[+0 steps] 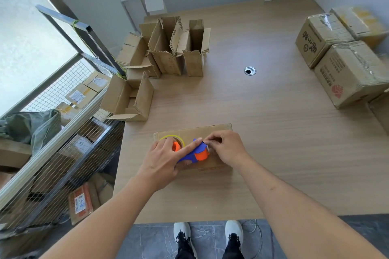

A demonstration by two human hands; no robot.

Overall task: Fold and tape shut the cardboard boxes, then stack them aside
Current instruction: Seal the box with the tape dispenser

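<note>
A closed cardboard box (219, 129) lies on the wooden table (263, 132) near its front edge. On top of the box rests a blue and orange tape dispenser (199, 152) with a clear roll. My left hand (163, 161) grips the dispenser, index finger stretched along its blue body. My right hand (226, 146) pinches the tape end at the dispenser's front, just above the box top.
Several unfolded open boxes (168, 48) stand and lie at the table's back left. Taped boxes (345, 57) are stacked at the right edge. A cable hole (250, 71) sits mid-table. A wire shelf (63, 132) with parcels runs along the left.
</note>
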